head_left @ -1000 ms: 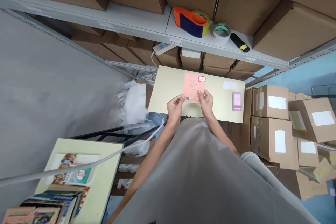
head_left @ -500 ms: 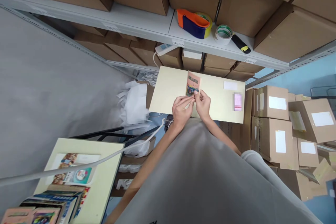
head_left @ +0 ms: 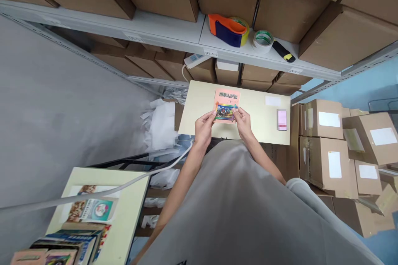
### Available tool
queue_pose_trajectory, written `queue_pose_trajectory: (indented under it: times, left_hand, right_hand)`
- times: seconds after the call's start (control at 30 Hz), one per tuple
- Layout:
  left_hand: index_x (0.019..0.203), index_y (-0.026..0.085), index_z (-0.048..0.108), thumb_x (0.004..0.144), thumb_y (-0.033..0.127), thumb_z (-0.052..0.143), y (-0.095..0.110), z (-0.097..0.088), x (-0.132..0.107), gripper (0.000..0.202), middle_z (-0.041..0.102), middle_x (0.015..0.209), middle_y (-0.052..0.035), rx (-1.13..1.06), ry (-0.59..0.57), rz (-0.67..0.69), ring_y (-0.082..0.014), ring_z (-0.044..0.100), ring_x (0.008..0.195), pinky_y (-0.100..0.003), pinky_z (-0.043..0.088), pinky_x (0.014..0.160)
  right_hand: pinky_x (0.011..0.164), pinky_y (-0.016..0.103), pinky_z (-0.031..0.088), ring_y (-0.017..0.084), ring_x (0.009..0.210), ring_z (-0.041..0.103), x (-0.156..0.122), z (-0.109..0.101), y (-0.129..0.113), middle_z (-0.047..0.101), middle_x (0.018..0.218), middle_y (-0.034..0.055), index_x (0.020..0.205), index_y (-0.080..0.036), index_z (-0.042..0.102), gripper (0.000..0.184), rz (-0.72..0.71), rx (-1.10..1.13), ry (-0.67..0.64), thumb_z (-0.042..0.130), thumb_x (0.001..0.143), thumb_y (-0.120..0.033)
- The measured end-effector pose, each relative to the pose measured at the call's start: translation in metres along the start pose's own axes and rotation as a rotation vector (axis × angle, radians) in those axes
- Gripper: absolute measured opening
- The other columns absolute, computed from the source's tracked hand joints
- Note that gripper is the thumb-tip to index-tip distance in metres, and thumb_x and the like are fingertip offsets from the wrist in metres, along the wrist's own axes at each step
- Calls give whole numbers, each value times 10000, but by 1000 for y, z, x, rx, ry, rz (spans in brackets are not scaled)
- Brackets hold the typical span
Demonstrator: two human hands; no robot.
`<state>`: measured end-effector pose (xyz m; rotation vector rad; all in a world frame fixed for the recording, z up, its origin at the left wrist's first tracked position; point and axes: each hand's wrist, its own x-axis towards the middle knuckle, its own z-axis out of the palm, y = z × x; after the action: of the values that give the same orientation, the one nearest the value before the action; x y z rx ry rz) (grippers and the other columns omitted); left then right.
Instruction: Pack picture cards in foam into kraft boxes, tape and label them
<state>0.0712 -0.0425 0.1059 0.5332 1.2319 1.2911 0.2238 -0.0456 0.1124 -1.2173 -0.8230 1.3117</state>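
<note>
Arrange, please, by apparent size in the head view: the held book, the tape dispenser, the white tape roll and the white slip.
Largest: held book and tape dispenser, too alike to rank.
Next: white tape roll.
Smallest: white slip.

A plain grey wall (head_left: 62, 99) fills the left side, running up to a pale metal rack (head_left: 168, 25) that spans the upper view. A cream surface (head_left: 262, 121) stands before it; a second cream table (head_left: 127, 207) sits at lower left. Blue floor (head_left: 379, 245) shows at lower right.
</note>
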Motion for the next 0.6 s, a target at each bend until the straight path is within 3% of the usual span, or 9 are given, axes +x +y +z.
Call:
queue_pose_trajectory:
  times: [0.17, 0.33, 0.5, 0.6]
  left_hand:
    - [926, 178, 915, 589, 621, 1087, 1, -2, -3, 583, 876, 984, -93, 44, 83, 93, -212, 782, 899, -345, 645, 894]
    - [987, 180, 918, 760, 603, 1003, 4, -6, -8, 487, 883, 1033, -105, 215, 127, 278, -264, 814, 973, -403, 673, 951]
    - [1051, 229, 920, 1002, 557, 826, 9, 2, -25, 345, 884, 1104, -110, 537, 51, 589, -279, 820, 1058, -452, 661, 1015]
    - [1075, 256, 917, 1068, 504, 768, 9, 9, -34, 289, 888, 1110, -111, 692, -64, 762, -272, 803, 1024, -473, 647, 1012]
  right_hand:
    - [1042, 448, 690, 314, 1161, 838, 3, -2, 13, 890, 1200, 117, 1277, -194, 832, 755, 8, -83, -1, 727, 929, -856]
    - [1302, 521, 574, 338, 1491, 723, -6, 4, 7, 763, 1555, 188, 1485, -166, 761, 863, -132, -145, 214, 722, 957, -846]
    - [1236, 490, 642, 331, 1366, 802, -21, 28, -5, 832, 1435, 153, 1366, -193, 825, 760, -73, -77, 53, 862, 888, -783]
    - [1151, 451, 693, 313, 1254, 839, -22, 32, -8, 879, 1278, 130, 1285, -188, 830, 693, -68, -49, 73, 890, 878, -746]
